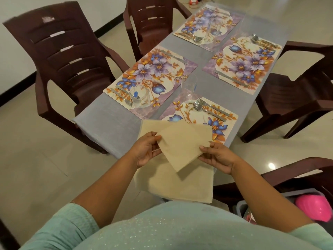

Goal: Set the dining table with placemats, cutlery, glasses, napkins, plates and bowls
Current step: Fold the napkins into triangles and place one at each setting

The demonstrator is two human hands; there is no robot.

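With her left hand (146, 150) and right hand (217, 156) each pinching the beige napkins (182, 141) at lower centre, a sweeping corner could topple the near glass (189, 87).

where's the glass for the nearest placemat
In the head view, the clear glass stands upright just beyond the nearest placemat, at its far left corner, left of that mat's spoon.

Grey-clothed dining table (115, 112), reaching away beyond the hands' grip on the napkins. Four floral placemats on it: nearest (189, 109) just past the grip, another (149, 76) further left, two (241, 64) (207, 24) beyond. Clear glass (189, 85) between the near two mats.
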